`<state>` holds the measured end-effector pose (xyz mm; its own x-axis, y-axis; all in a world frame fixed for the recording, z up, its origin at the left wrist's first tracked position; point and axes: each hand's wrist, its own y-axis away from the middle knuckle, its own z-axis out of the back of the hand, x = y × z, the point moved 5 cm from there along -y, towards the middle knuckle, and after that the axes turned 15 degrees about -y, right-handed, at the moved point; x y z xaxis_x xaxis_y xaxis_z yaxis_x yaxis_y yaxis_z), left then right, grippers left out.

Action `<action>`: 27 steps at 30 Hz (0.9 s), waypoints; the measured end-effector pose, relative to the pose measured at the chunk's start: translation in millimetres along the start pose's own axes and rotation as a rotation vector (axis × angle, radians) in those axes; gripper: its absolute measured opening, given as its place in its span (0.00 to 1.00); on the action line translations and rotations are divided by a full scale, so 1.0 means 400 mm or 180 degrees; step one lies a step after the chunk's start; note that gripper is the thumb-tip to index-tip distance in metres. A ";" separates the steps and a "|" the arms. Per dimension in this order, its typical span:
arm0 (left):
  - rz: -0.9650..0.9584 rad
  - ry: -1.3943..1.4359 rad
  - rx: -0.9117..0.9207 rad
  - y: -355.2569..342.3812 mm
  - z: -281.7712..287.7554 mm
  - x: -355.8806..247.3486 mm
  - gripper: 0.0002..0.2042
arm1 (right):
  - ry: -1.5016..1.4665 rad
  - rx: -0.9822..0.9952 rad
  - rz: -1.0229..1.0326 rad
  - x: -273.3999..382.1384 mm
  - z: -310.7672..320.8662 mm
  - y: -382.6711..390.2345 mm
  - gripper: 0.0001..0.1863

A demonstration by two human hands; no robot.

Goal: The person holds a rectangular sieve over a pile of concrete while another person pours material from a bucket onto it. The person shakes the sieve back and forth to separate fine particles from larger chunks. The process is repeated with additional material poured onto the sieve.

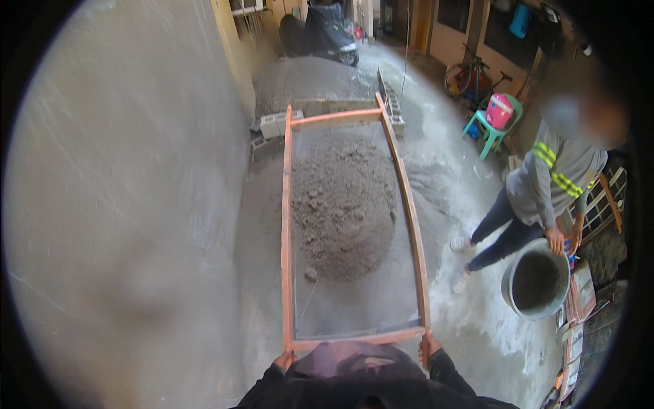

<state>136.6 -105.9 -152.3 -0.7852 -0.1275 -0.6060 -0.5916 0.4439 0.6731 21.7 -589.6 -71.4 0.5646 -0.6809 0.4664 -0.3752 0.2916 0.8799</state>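
A long wooden-framed sand screen (287, 225) stretches away from me, with fine mesh across it. Damp grey sand (344, 204) lies heaped on the mesh, lumpy toward the left side. At the near left corner of the frame, my left hand (284, 360) is closed round the wood. My right hand (428, 346) grips the near right corner in the same way. The far end of the screen is by some grey hollow blocks (274, 125); what bears it there I cannot make out.
To the right a person (555, 177) in a grey top with yellow stripes holds a large bucket (536, 279). A bare wall (129, 204) runs along my left. Beyond the screen lie a sand pile (306, 78) and a covered motorcycle (323, 31). A green chair (496, 129) carries a pink jug (499, 111).
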 end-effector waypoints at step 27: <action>0.0106 -0.0145 -0.0460 0.078 -0.173 0.073 0.28 | 0.0693 -0.0692 0.0201 0.086 0.125 -0.019 0.36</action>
<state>82.6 -157.3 -119.7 -0.7976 -0.0729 -0.5987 -0.5881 0.3144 0.7452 7.3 -648.8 -66.5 0.6981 -0.5039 0.5086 -0.2618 0.4815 0.8364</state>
